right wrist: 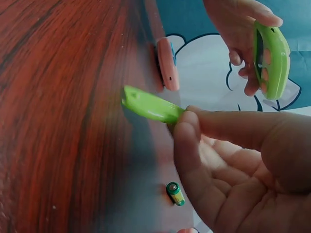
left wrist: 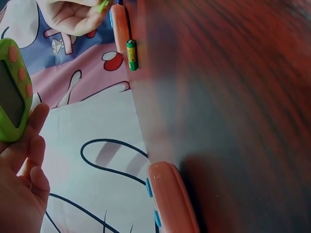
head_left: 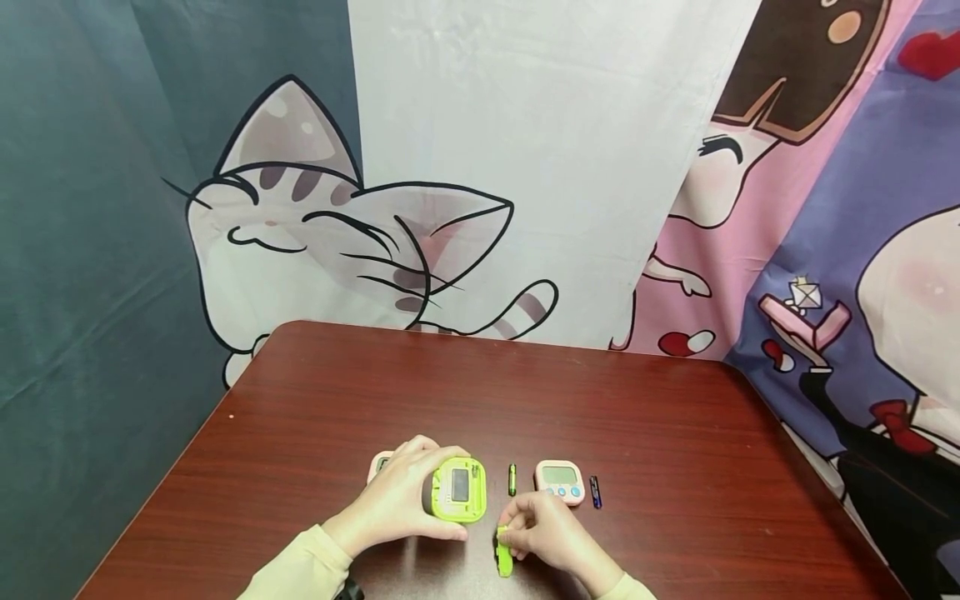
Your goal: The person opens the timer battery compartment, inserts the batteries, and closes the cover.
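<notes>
My left hand grips a green digital timer by its edges, above the table. Its inner back faces the head view, with a recess and small metal parts showing; the left wrist view shows its screen and orange buttons. Between thumb and fingers, my right hand pinches a thin green cover on edge, apart from the timer. A green AAA-size battery lies on the table just beyond the right hand. Right of it sits a pink timer with blue buttons, and a dark blue battery beside that.
A second pink timer lies behind the left hand, mostly hidden in the head view. The brown wooden table reaches back to a cartoon-printed cloth. A tiny white speck marks the table's left side.
</notes>
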`<control>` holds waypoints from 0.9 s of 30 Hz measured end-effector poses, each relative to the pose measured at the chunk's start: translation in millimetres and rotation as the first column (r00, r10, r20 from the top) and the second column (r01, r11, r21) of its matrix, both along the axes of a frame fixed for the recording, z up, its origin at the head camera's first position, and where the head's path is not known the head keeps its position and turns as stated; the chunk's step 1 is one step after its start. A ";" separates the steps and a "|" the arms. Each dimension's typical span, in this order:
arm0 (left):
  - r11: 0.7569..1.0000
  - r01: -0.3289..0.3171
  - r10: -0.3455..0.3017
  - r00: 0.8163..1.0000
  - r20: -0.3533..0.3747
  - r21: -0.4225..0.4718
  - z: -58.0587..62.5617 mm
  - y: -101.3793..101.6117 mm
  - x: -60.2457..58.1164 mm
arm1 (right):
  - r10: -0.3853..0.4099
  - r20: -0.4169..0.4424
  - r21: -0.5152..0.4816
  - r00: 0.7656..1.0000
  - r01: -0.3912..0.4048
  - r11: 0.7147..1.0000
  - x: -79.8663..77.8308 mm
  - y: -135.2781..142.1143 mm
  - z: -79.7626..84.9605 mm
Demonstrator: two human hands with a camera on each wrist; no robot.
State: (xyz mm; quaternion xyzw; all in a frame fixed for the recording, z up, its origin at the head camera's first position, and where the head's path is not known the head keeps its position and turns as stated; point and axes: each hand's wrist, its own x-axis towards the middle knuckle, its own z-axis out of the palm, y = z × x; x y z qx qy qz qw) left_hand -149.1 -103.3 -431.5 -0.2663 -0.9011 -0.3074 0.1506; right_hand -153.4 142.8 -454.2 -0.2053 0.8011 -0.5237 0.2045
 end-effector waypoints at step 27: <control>0.996 0.071 -0.074 0.994 0.075 0.047 -1.0 -1.9 0.4 | 0.066 -0.275 0.271 0.959 0.011 0.963 -2.1 -1.3 -12.2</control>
